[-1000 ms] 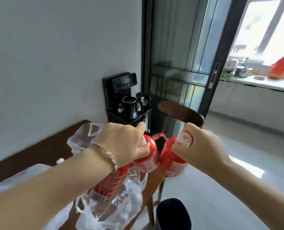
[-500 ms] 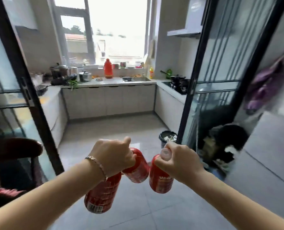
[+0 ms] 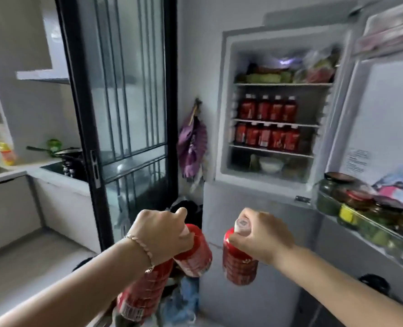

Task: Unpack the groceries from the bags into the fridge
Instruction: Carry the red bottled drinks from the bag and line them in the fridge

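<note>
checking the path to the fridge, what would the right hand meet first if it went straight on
Probably the fridge's closed lower door, below the open compartment; the right hand and its red bottle sit low, depth unclear.

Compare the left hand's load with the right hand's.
The left hand grips two red bottles; the right hand grips one red bottle. The left pair hangs splayed and tilted; the right one hangs nearly upright. The right bottle's cap shows; the left pair's are mostly covered. All are held by the neck.

Open fridge (image 3: pixel 226 102) ahead; middle shelves (image 3: pixel 276 125) full of red bottles (image 3: pixel 270 110); door rack (image 3: pixel 384 237) full of jars (image 3: pixel 332 194)
</note>
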{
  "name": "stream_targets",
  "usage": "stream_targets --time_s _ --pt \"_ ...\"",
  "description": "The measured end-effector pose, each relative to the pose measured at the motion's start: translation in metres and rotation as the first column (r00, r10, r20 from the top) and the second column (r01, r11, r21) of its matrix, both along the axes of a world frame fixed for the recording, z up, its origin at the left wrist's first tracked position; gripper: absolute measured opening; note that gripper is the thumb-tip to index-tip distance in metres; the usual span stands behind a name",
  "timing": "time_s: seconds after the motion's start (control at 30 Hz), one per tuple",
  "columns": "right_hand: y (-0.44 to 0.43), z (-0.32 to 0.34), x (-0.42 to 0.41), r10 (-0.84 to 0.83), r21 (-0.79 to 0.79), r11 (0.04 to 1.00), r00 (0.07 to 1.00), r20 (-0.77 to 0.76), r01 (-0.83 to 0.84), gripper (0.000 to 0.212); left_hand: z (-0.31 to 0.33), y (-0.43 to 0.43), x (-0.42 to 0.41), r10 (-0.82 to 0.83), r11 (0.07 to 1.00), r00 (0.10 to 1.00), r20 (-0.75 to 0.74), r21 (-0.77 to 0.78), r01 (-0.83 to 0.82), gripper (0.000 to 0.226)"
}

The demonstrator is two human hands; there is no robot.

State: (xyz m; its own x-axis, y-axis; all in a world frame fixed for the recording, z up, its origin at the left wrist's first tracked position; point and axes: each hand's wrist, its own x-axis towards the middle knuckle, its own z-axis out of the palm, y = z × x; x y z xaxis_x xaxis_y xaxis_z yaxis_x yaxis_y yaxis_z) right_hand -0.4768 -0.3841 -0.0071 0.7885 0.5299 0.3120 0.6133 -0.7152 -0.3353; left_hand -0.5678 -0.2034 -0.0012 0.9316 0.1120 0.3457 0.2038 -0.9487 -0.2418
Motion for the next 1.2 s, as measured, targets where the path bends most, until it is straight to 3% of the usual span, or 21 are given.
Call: stream_targets --time_s 0.27,0.4,0.6,0.73,0.83,1.0,1.2 --pt "-0.027 0.025 0.174 -0.253 0.13 0.957 0.965 -0.064 0.259 0.022 0.026 -0.006 0.219 -0.239 0.969 0.969 0.067 -0.044 0.243 0.025" --pt "-0.031 0.038 0.267 -0.292 0.185 0.937 0.955 -0.053 0.297 0.025 0.044 -0.011 0.32 -0.237 0.963 0.967 0.097 -0.106 0.247 0.033" --pt "-0.013 0.076 0.396 -0.35 0.282 0.902 0.936 0.033 0.327 0.026 0.082 -0.011 0.447 -0.229 0.952 0.933 0.279 -0.136 0.275 0.034" --pt "0.008 0.104 0.471 -0.402 0.382 0.863 0.907 0.123 0.331 0.03 0.105 0.003 0.515 -0.199 0.938 0.902 0.383 -0.191 0.288 0.035" --pt "0.017 0.119 0.522 -0.485 0.466 0.811 0.852 0.197 0.354 0.021 0.118 0.023 0.561 -0.223 0.926 0.864 0.452 -0.177 0.332 0.034" --pt "0.024 0.15 0.581 -0.618 0.678 0.67 0.733 0.283 0.303 0.016 0.138 0.053 0.627 -0.319 0.905 0.859 0.401 -0.142 0.402 0.034" --pt "0.051 0.169 0.663 -0.667 0.643 0.669 0.683 0.297 0.373 0.034 0.157 0.078 0.685 -0.381 0.876 0.824 0.419 -0.122 0.467 0.038"
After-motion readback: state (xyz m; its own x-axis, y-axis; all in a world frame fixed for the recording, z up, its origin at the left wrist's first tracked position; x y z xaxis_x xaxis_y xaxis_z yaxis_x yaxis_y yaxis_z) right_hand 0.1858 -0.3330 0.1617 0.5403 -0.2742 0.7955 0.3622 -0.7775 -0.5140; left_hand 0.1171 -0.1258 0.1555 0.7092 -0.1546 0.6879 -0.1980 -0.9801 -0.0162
